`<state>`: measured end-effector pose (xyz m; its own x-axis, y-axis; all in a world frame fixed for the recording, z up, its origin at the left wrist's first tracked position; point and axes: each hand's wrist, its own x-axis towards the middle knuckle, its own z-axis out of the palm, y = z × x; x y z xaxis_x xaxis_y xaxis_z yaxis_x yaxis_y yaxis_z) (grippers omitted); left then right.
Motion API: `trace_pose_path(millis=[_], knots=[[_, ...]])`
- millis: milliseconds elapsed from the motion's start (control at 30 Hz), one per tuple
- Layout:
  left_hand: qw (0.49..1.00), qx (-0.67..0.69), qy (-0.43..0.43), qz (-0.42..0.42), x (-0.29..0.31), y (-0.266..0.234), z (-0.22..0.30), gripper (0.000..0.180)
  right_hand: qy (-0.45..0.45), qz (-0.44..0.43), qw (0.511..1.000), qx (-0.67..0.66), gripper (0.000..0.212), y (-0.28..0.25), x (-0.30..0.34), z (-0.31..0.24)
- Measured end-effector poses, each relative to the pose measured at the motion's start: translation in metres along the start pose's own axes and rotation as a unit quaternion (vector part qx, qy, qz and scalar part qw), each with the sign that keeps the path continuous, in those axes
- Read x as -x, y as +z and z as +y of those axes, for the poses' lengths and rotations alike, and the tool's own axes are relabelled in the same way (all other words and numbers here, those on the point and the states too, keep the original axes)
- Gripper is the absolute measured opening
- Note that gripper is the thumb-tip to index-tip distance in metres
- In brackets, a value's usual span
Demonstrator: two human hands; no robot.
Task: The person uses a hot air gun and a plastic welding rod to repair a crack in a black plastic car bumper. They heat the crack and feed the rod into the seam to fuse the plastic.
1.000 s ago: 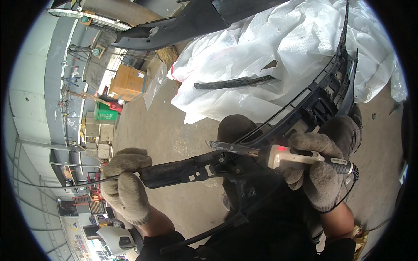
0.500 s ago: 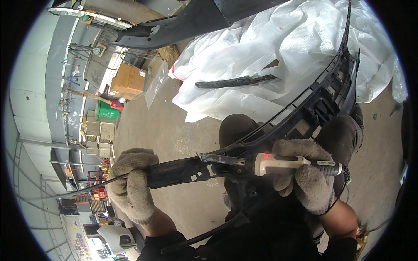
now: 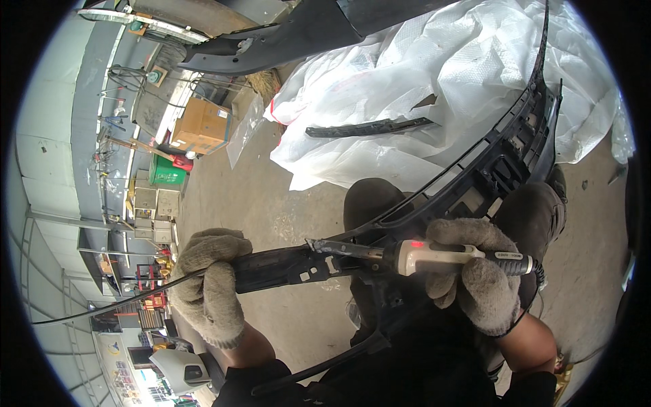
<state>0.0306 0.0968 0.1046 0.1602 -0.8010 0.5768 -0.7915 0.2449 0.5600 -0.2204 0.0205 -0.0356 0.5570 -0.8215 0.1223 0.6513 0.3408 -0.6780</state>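
My left hand (image 3: 211, 288), in a grey knit glove, is closed around the left end of a long, curved black plastic car trim part (image 3: 271, 271). A thin dark strip of that part sticks out past the glove to the left. In my right hand (image 3: 475, 278), gloved likewise, is a cream corded soldering iron (image 3: 434, 258) with a lit red display. Its metal shaft points left, and the flat tip lies over the trim by some square holes; whether it touches cannot be told. The trim runs across my legs and curves up to the far right.
White bubble wrap (image 3: 380, 88) lies on the floor ahead, with a loose black strip (image 3: 369, 127) on it. A large black panel (image 3: 285, 41) hangs over the far edge. At left are a cardboard box (image 3: 201, 127), a green bin (image 3: 166, 171) and cluttered shelves. A cord trails by my right wrist.
My left hand and the trim's left end have shifted slightly right, and the thin strip has dipped at its far left. The soldering iron has barely moved.
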Motion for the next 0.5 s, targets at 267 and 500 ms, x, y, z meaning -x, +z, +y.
trace_pose_path(millis=[267,500], knots=[[1.0,0.01,0.001,-0.002,-0.0008,-0.0021,-0.0037,0.023,0.0,0.008,1.0,-0.005,0.048,0.0008,-0.0002,0.003],[1.0,0.007,0.028,0.013,0.0004,0.0003,-0.0036,0.022,0.013,-0.004,1.0,0.001,0.044,-0.0021,0.0016,0.0026]])
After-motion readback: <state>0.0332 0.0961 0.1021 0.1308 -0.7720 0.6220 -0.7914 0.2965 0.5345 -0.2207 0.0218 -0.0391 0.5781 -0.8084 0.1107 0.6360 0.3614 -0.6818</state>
